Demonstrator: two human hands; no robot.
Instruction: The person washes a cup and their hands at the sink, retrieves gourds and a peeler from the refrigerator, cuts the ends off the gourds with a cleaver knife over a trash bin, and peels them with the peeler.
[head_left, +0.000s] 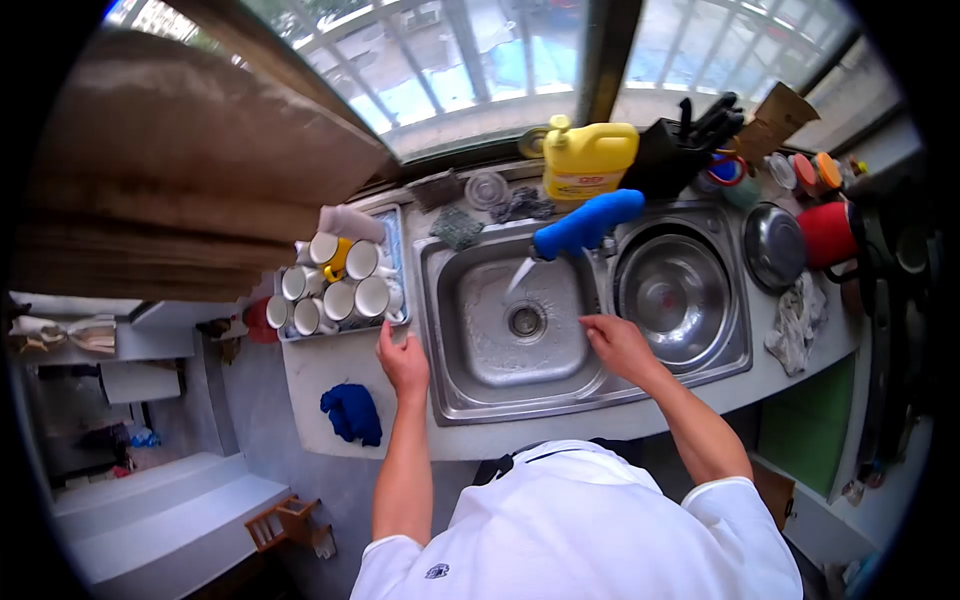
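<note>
My left hand (403, 362) is just below the corner of a tray (402, 225) of mugs (340, 299), index finger pointing up and nothing seen in its grasp. Over the right side of the left sink basin (480, 345) is my right hand (615, 345), its index finger stretched toward the drain (526, 320) and nothing visible in it. Water runs from the faucet (590, 225), which is wrapped in blue, into this basin. A blue cloth (352, 414) lies on the counter, left of my left forearm.
Behind the sink stand a yellow jug (590, 160), a green scouring pad (456, 228) and a black knife holder (660, 155). The right basin holds a metal bowl (672, 300). Further right are a metal lid (774, 246), a grey rag (797, 322) and a red pot (828, 236).
</note>
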